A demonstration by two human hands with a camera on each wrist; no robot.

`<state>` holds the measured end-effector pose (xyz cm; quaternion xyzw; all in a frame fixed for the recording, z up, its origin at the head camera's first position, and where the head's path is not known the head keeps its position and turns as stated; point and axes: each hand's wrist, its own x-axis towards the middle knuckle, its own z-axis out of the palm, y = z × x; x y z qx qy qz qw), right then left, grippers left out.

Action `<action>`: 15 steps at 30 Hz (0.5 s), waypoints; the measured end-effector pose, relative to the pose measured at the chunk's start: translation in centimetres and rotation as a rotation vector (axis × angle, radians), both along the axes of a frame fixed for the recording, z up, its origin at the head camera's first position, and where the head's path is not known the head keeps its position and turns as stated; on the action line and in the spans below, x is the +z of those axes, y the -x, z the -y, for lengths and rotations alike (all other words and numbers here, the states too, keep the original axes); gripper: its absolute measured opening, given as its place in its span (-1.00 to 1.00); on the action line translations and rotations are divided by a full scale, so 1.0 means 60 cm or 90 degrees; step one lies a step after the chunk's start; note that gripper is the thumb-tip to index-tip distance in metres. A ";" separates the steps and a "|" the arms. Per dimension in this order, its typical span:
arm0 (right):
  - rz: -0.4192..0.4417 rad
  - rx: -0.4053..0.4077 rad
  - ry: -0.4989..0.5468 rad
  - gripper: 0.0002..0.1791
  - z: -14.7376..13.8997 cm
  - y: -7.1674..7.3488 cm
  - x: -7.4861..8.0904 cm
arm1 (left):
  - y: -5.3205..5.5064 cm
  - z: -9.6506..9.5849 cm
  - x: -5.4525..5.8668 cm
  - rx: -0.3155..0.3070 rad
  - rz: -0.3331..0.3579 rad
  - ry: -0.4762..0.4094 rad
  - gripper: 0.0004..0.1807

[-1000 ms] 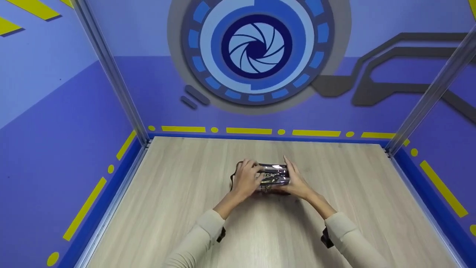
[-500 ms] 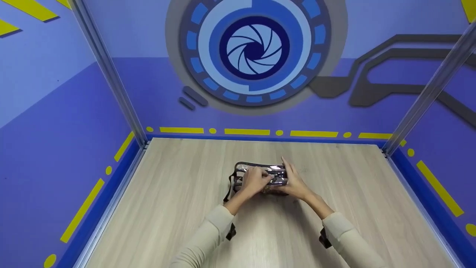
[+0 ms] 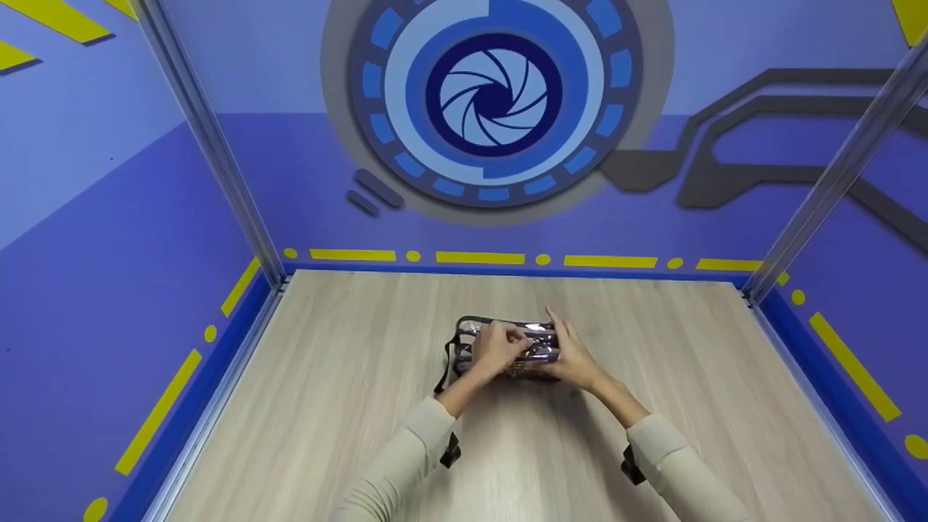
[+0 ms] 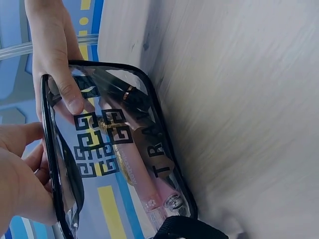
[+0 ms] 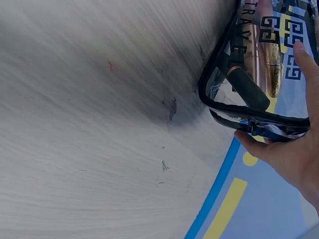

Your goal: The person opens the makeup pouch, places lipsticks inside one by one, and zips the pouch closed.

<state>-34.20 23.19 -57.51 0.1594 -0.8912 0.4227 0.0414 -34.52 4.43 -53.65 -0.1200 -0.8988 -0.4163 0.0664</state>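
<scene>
A see-through cosmetic bag [image 3: 470, 326] with black trim stands on the table, its printed side facing the person. My left hand [image 3: 499, 349] is over the middle of its top, thumb and fingertips pinching at the black top edge; what lies between the fingertips is hidden. My right hand [image 3: 576, 359] holds the bag's right end, with the thumb on the printed side, as the right wrist view shows. Through the clear wall show a pink tube [image 4: 137, 174], a gold tube [image 5: 273, 69] and a dark tube [image 5: 246, 88]. A black strap [image 3: 442, 373] hangs from the left end.
The bag rests on a pale wooden table [image 3: 348, 406]. Blue printed panels [image 3: 304, 181] rise behind and on both sides, with metal corner posts [image 3: 217, 152] between them. Small dark marks [image 5: 173, 109] show on the tabletop in the right wrist view.
My left hand has moved right from the bag's left end to its middle, its fingers drawing together into a pinch. My right hand keeps its hold. Little differs over the last half second.
</scene>
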 end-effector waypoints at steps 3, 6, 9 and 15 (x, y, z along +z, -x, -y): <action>0.007 -0.007 -0.016 0.27 -0.001 0.001 -0.001 | 0.000 0.003 0.002 -0.002 0.005 0.000 -0.89; 0.013 -0.011 -0.031 0.25 -0.001 0.002 -0.003 | 0.001 0.005 0.002 0.005 0.008 0.012 -0.91; 0.017 -0.010 -0.025 0.16 -0.003 0.002 -0.003 | 0.002 0.008 0.002 0.015 0.018 0.023 -0.92; 0.045 -0.009 -0.013 -0.03 -0.005 -0.001 -0.003 | 0.002 0.019 0.006 0.029 0.026 0.032 -0.90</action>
